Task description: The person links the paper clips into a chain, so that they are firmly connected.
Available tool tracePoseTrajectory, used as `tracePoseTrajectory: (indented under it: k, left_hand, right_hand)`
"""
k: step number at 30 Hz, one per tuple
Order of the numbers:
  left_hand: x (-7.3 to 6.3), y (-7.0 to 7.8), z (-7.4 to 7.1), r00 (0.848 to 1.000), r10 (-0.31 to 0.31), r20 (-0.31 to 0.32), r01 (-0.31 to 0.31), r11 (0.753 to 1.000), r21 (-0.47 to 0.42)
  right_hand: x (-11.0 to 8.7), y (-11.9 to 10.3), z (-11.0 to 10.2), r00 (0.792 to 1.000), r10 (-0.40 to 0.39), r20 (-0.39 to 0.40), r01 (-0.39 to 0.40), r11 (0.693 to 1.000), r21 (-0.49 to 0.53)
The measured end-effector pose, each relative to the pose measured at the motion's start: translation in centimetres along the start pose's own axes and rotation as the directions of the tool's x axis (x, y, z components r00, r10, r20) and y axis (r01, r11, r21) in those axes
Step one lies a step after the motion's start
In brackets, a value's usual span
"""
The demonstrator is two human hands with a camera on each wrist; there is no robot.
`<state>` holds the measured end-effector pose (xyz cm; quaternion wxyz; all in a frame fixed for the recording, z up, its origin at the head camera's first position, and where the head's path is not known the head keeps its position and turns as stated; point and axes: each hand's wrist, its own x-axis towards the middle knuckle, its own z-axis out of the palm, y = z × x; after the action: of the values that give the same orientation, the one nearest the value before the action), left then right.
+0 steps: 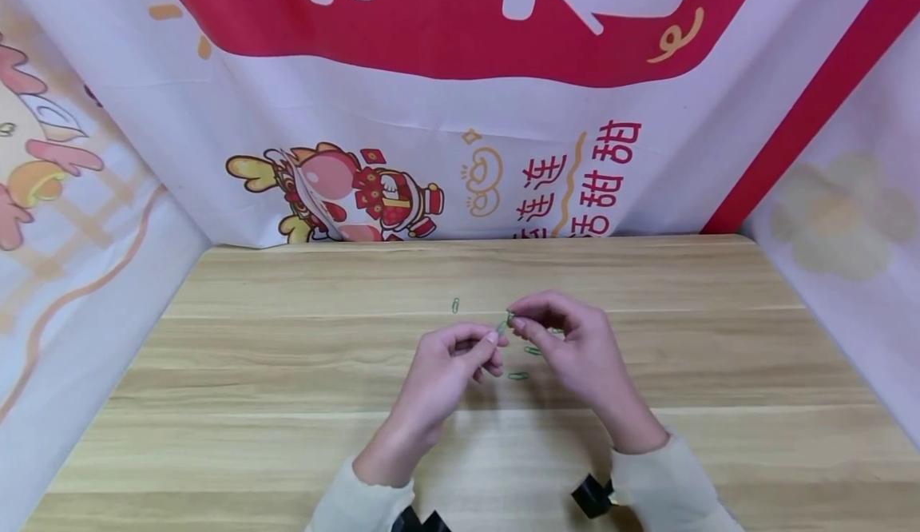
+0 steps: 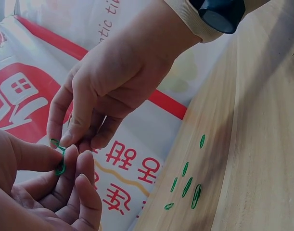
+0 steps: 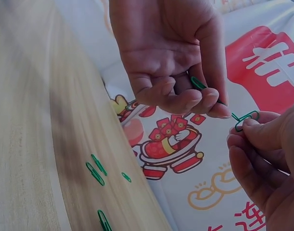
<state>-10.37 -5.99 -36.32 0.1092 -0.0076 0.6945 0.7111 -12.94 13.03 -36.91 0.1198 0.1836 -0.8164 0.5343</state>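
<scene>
Close together over the table, my two hands each pinch a green paper clip. The left hand has its paper clip between thumb and index finger, the other fingers loosely curled. The right hand grips a second paper clip at thumb and index fingertips. The two clips meet at their ends; whether they are linked, I cannot tell. In the right wrist view, a green clip end shows inside the left hand's fingers, partly hidden. Below the hands lie loose paper clips.
Several more green clips lie scattered on the wood-grain table, one of them a single clip left of the others. A printed white and red cloth hangs behind the table and along both sides.
</scene>
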Motion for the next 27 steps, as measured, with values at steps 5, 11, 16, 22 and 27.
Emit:
tracePoseTrajectory:
  k: [5,11,16,22,27]
  left_hand:
    - [-0.1,0.1,-0.1,1.0,0.003,0.015,-0.002,1.0,-0.013]
    - [-0.3,0.4,-0.4,1.0,-0.001,0.017,0.002,1.0,-0.024]
    - [-0.2,0.3,-0.5,1.0,-0.022,0.015,0.022,1.0,-0.016]
    - [0.0,0.1,-0.8,0.999,-0.031,-0.009,0.031,1.0,0.003]
    - [0.2,-0.1,-1.1,1.0,-0.03,-0.003,0.03,0.999,0.015]
  right_hand:
    - [-0.1,0.3,0.3,0.993,-0.12,-0.005,0.12,0.991,-0.059]
    - [-0.1,0.5,0.5,0.981,-0.196,0.01,0.196,0.976,-0.09]
    - [-0.3,0.5,0.3,0.99,-0.142,0.024,0.144,0.984,-0.104]
    - [-0.1,0.6,-0.4,0.998,-0.032,0.06,0.038,0.993,-0.107]
    - [0.0,0.7,-1.0,0.997,0.019,0.077,-0.014,0.997,-0.071]
